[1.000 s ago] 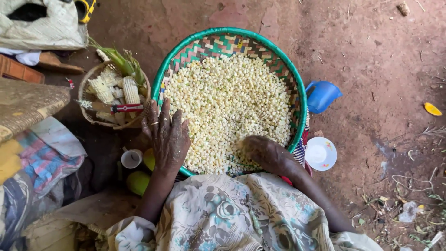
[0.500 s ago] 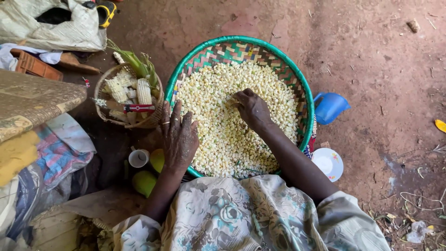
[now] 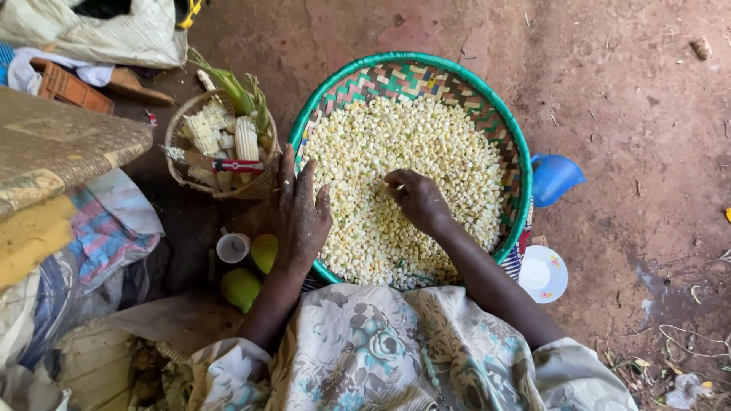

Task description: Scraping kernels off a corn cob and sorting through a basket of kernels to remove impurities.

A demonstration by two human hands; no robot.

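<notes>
Right grip (image 3: 415, 199) pinches among kernels (image 3: 426, 144), fingertips half hidden.

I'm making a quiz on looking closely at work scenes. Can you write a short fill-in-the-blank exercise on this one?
1. The big basket with the green rim holds loose ____ kernels.
2. The right hand rests ____ the kernels, apart from the rim.
3. The left hand lies on the basket's ____.
4. The small basket holds stripped ____.

Missing words: maize; on; rim; cobs
</notes>
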